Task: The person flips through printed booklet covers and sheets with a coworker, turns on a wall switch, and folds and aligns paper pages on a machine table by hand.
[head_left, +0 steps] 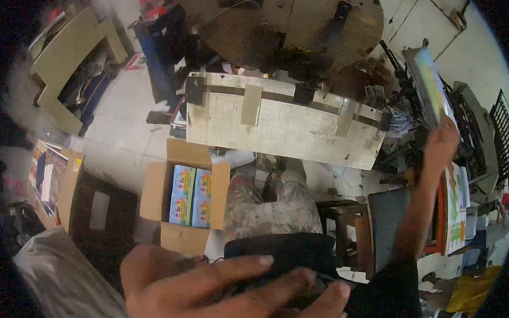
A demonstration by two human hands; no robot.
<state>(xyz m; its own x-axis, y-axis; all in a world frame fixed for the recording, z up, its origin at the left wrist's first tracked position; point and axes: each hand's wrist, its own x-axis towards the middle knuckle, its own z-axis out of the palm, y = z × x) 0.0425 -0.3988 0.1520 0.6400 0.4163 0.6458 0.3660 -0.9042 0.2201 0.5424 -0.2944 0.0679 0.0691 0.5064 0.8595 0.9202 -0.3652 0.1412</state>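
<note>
Out at the right, my right hand (443,140) is closed around the lower end of a flat, colour-printed sheet (428,81), which is blurred and held tilted. Whether it is one sheet or a thin stack is not clear. My left hand (233,293) looms large at the lower edge, its fingers apart in front of my dark clothing, with nothing seen in it. Beyond it, on the left, an open cardboard box (185,239) has its flaps folded outward. Inside stand small blue and yellow printed cartons (190,196) in two rows.
A worn whitish board (284,123) stretches across the middle, with a round brown tabletop (293,26) behind it. Printed sheets (457,205) are piled at the right beside a dark wooden stool (350,224). Another cardboard box (69,175) stands at the left. Grey cloth (65,276) shows lower left.
</note>
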